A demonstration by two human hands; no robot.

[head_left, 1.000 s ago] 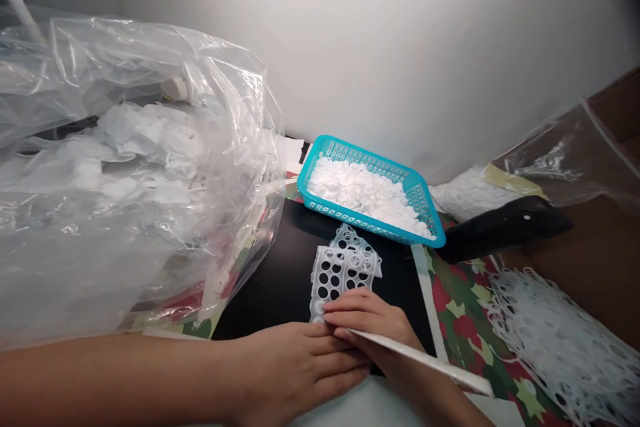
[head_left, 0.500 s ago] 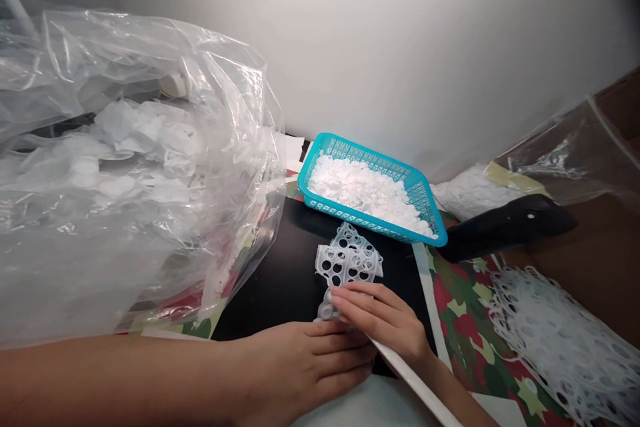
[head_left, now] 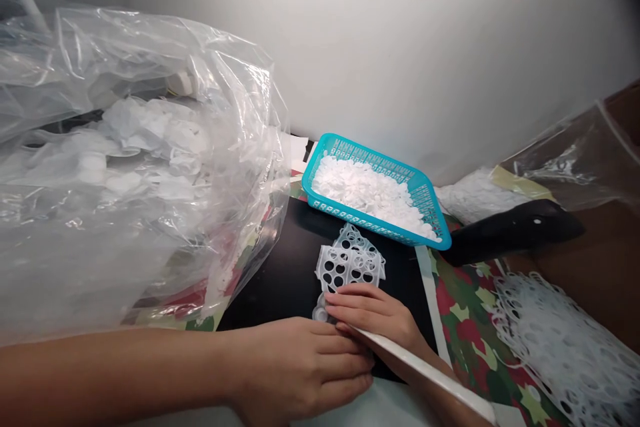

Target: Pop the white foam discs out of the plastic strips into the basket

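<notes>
R hand (head_left: 373,313) half curled, fingers pressed on holey plastic sheet (head_left: 350,263), just in front of blue basket (head_left: 370,228). L hand (head_left: 295,367) half closed, beside R hand, near white strip (head_left: 425,370); grip unclear on both. White bits (head_left: 370,193) piled in basket; clear bag (head_left: 150,167) left of basket, holey scraps (head_left: 560,340) right of it.

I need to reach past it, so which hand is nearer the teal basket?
The right hand is nearer, below the basket with the perforated sheet between them. The left hand is farther, lower and to the left.
</notes>
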